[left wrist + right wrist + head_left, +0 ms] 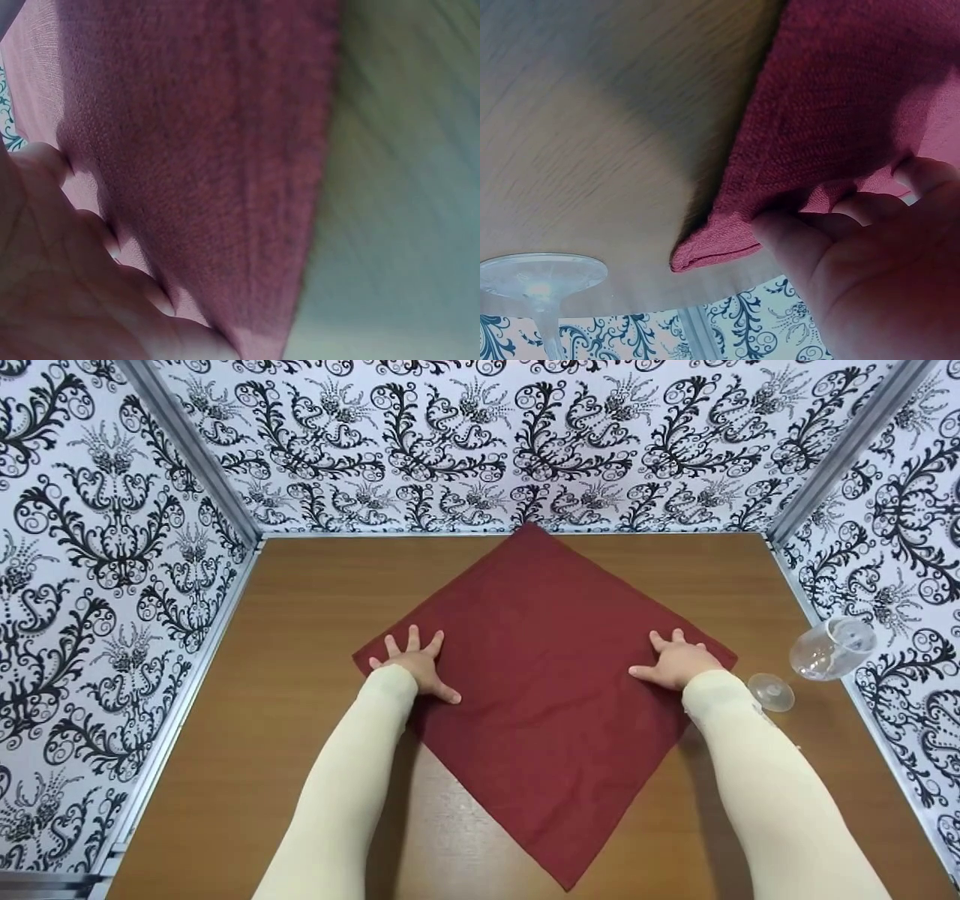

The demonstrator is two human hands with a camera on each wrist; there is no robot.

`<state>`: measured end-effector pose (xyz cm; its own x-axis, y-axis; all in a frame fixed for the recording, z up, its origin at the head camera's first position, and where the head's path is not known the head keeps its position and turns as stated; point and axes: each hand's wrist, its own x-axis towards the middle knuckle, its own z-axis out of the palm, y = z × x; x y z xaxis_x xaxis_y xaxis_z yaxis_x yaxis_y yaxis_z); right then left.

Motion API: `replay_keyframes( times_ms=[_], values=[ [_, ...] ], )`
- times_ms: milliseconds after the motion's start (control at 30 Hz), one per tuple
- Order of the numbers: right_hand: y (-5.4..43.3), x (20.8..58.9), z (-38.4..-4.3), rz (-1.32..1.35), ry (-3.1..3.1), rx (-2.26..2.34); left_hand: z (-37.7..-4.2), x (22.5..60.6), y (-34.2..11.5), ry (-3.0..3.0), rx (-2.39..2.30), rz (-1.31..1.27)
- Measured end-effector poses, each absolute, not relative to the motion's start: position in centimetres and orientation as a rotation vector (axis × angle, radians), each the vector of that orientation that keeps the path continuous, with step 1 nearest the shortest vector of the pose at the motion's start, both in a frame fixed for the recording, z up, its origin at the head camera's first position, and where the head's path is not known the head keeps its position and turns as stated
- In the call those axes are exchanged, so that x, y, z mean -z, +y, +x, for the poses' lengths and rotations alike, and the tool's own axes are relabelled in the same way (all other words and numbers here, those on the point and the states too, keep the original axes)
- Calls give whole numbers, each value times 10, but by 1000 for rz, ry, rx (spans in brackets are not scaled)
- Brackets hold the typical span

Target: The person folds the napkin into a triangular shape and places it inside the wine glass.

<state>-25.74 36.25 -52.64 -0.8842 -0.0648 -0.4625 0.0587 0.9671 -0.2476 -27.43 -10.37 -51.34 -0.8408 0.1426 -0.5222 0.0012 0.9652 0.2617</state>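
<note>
A dark red cloth napkin point(540, 660) lies spread like a diamond on the wooden table, one corner toward the back wall and one toward the person. Near its left corner, my left hand point(415, 666) rests on it with fingers spread. My right hand point(679, 661) touches the cloth close to the right corner, thumb stretched inward. In the left wrist view, the fingertips of the left hand point(82, 277) press on the fabric. The right wrist view has the right hand point(885, 262) on the cloth point(832, 120) beside its hemmed corner. Faint wrinkles cross the napkin's middle and lower part.
A clear stemmed glass point(821, 652) stands on the right side of the table, just beyond the right hand and forearm. Its round foot point(544, 274) shows in the right wrist view. Patterned black-and-white walls point(480, 442) enclose the wooden table point(247, 720) at back and sides.
</note>
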Motion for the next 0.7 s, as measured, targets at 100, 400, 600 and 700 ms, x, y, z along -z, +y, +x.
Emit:
replay_keyframes(
  times_ms=[100, 400, 600, 700],
  values=[
    [363, 527, -258, -7, 2635, 347, -275, 514, -104, 2552, -343, 101],
    [362, 528, -258, -3, 2638, 355, -277, 515, -105, 2538, -361, 107],
    [360, 527, -257, -22, 2644, 355, -277, 514, -106, 2556, -361, 122],
    [359, 526, -257, -24, 2651, 349, -278, 514, -107, 2571, -364, 133]
  ],
)
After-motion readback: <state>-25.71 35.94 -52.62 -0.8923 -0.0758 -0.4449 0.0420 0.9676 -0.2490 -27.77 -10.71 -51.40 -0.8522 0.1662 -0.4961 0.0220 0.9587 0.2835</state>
